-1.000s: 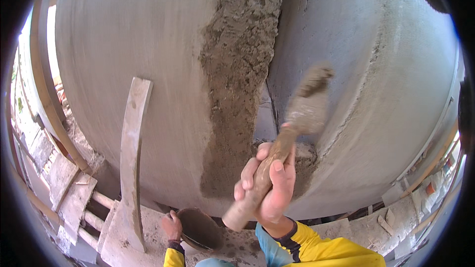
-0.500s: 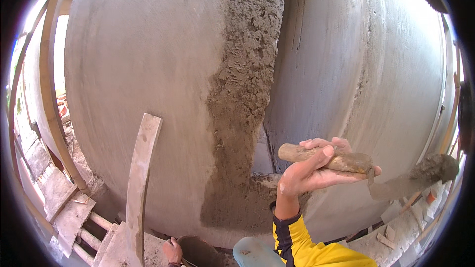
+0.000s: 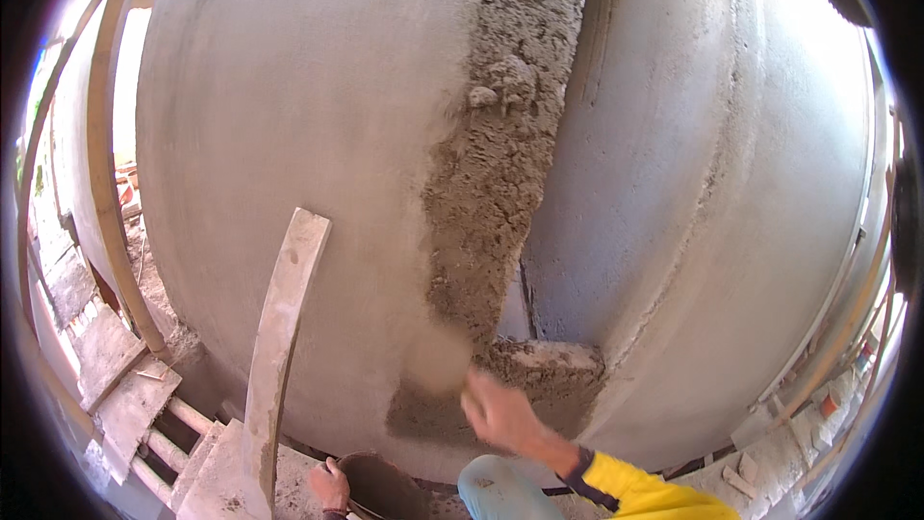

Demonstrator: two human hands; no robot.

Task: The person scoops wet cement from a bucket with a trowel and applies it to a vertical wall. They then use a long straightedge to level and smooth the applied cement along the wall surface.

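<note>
My right hand (image 3: 507, 416), blurred by motion, is closed round the handle of a trowel. The smeared trowel blade (image 3: 438, 358) is in front of the lower part of a rough wet mortar band (image 3: 486, 202) on a grey wall. A thick lump of mortar (image 3: 507, 84) sticks out high on that band. Low down, my left hand (image 3: 330, 486) is closed on the rim of a dark bucket (image 3: 380, 481), beside my knee. Part of the left hand's grip is hidden.
A long wooden board (image 3: 281, 347) leans upright against the smooth plastered wall (image 3: 289, 116), left of the bucket. Planks (image 3: 140, 409) lie over poles at the lower left. A recess with a mortar sill (image 3: 553, 356) opens right of the band. Bamboo poles (image 3: 104, 135) stand further left.
My right hand has swung left and down with the trowel, from the right side to the wall. The mortar on the blade is no longer visible; a fresh lump shows on the band. My left hand stays put.
</note>
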